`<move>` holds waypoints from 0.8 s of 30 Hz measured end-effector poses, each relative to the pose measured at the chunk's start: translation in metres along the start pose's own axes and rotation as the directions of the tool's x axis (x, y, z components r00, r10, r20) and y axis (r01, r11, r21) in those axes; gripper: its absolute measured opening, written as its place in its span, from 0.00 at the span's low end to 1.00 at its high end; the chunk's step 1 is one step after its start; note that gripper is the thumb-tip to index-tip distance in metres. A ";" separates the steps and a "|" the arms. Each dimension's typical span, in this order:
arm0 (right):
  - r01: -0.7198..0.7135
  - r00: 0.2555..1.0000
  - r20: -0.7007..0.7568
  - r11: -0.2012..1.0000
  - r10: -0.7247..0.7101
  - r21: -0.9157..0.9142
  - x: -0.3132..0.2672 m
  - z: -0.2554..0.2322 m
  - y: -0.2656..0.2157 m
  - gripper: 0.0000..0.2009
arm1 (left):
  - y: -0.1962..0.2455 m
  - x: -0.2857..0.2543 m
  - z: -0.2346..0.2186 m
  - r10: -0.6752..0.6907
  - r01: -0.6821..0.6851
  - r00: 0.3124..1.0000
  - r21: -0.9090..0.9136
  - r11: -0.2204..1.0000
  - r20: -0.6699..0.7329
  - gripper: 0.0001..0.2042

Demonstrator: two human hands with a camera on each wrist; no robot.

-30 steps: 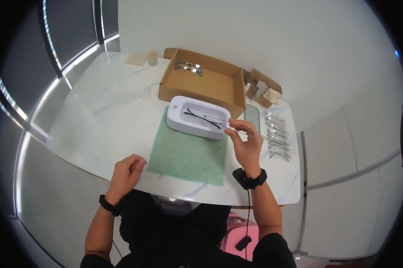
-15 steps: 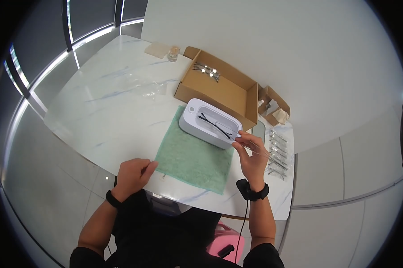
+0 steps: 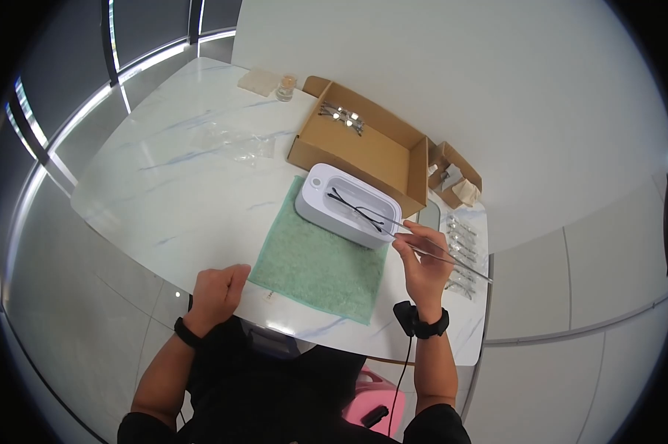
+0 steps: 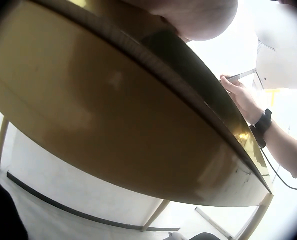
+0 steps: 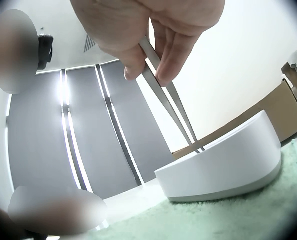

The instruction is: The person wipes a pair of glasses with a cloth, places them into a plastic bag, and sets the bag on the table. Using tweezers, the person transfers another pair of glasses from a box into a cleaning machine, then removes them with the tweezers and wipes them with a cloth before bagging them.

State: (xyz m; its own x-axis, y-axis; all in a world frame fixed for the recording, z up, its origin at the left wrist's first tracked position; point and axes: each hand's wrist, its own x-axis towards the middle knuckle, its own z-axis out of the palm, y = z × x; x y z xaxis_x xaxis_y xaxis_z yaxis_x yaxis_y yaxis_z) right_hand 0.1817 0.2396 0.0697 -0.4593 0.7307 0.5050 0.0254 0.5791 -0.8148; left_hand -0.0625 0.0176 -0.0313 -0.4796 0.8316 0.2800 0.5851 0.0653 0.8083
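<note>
My right hand (image 3: 425,268) pinches long metal tweezers (image 5: 164,98) between thumb and fingers, beside the right end of a white ultrasonic cleaner (image 3: 341,224). The tweezers' tips reach over the rim into its basin, near a pair of eyeglasses (image 3: 358,210) whose dark temples cross each other inside. In the right wrist view the two tweezer arms stand slightly apart, and the basin's inside is hidden behind the cleaner's wall. My left hand (image 3: 217,294) rests at the table's front edge with fingers loosely curled, holding nothing, left of the green cloth (image 3: 319,268).
Behind the cleaner stands a cardboard box (image 3: 375,152) with several glasses (image 3: 341,117) inside. A smaller box (image 3: 454,177) and a row of bagged glasses (image 3: 461,248) lie to the right. Clear plastic wrapping (image 3: 241,143) and a small jar (image 3: 287,89) are on the left part.
The head view has swung since the first frame. My right hand has drawn slightly right, with the tweezers turned and more plainly visible. The glasses stay in the basin; my left hand shifted slightly left.
</note>
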 end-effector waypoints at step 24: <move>-0.274 0.885 -0.335 0.943 0.323 0.188 0.033 -0.017 0.054 0.14 | 0.000 -0.003 -0.003 0.051 -0.051 0.998 -0.001 0.999 0.045 0.04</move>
State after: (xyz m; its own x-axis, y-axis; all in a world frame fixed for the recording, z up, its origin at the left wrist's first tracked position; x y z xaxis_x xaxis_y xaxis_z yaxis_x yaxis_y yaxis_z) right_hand 0.1830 0.3014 0.0470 -0.1009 0.9551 0.2787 -0.0169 0.2785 -0.9603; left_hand -0.0632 0.0139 -0.0307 -0.4193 0.8576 0.2978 0.6080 0.0217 0.7936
